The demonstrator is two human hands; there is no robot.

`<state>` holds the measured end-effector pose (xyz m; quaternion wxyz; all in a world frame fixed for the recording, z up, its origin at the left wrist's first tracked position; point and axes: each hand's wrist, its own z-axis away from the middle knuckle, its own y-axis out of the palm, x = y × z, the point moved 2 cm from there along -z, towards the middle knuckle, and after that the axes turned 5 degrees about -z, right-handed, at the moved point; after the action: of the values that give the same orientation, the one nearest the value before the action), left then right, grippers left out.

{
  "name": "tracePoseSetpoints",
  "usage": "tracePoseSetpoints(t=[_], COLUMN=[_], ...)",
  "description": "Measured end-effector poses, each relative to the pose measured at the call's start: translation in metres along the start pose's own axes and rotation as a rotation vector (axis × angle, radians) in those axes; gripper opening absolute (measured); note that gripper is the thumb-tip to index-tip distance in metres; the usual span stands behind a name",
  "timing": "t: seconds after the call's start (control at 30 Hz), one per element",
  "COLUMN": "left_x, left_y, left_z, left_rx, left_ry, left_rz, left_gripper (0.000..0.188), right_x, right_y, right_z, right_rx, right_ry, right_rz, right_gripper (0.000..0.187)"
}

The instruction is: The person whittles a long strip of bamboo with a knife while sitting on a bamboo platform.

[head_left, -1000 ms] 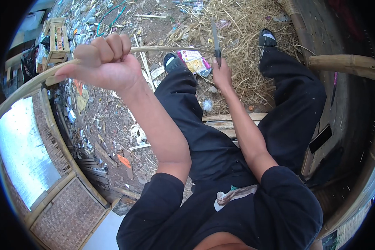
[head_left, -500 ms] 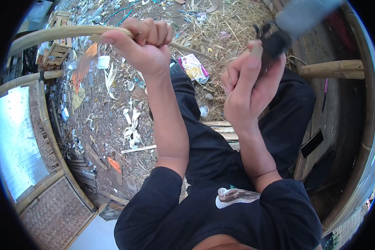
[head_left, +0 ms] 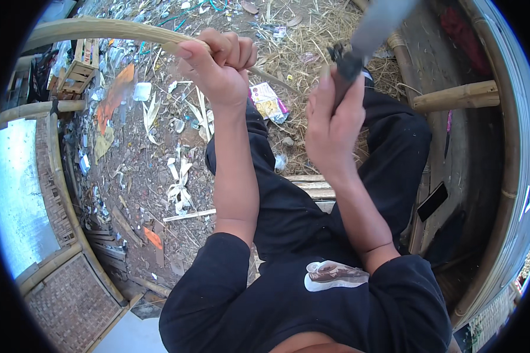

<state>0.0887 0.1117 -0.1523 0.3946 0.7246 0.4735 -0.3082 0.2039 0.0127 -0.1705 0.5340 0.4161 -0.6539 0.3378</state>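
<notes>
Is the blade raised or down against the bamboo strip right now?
Raised: the right hand holds the blade up, apart from the bamboo strip gripped by the left hand.

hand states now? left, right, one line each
Left hand: closed in a fist around the bamboo strip.
Right hand: closed on the handle of a blurred knife.

The left hand (head_left: pixel 221 65) is gripping a bamboo strip (head_left: pixel 100 29) running off toward ten o'clock. The right hand (head_left: pixel 331 120) is sitting at its three o'clock, holding a knife (head_left: pixel 368 32) pointing to one o'clock. A packet (head_left: pixel 268 101) is lying between them on the ground, straw (head_left: pixel 312 35) spreading at twelve o'clock.
</notes>
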Motion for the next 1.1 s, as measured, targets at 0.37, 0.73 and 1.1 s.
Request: tracePoseSetpoints(t=[0.37, 0.73, 1.1], left_x=[0.003, 0.006, 0.007], left_y=[0.007, 0.017, 0.014], left_z=[0.005, 0.005, 0.005], left_rx=[0.001, 0.033, 0.058], left_ry=[0.010, 0.028, 0.025], left_rz=[-0.033, 0.011, 0.010], left_gripper=[0.065, 0.065, 0.065], right_x=[0.017, 0.007, -0.036], right_y=[-0.002, 0.005, 0.004], right_z=[-0.010, -0.008, 0.000], right_rx=[0.086, 0.175, 0.360], right_ry=[0.070, 0.141, 0.233], right_rz=[0.092, 0.247, 0.470], right_gripper=[0.015, 0.019, 0.020])
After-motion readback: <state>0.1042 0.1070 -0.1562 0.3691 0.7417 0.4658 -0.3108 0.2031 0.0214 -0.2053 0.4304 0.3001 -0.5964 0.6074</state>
